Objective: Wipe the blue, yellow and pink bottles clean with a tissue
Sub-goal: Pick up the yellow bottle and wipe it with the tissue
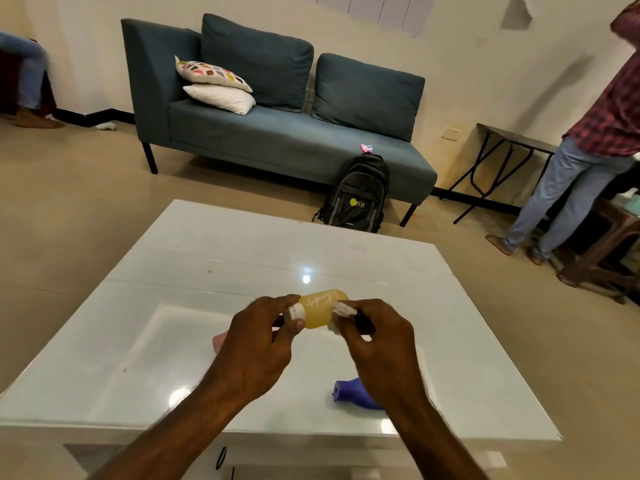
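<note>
Steadily round the yellow bottle [320, 308]

You held the yellow bottle on its side, lifted off the bench [242, 258]. Your left hand [258, 344] was curled round the neck end, fingers pinching at the white cap [297, 311]. Your right hand [377, 348] was closed on a bunched tissue [341, 311] and pressed it against the bottle's base end. The pink bottle [220, 341] lay on the bench, mostly hidden behind your left hand. The blue bottle [348, 393] lay on its side under your right wrist.

The step, as I judged it, was the wipe of the yellow bottle, with its middle and neck likely yet to be covered. It called for a firm hold at the cap, since a smooth, rounded body could slip or turn under the tissue's push. A good wipe meant turning the bottle with the left hand while the tissue swept from base toward cap, with a fresh fold brought round once a face looked soiled. Whether the other two were clean, the view did not show.
</note>
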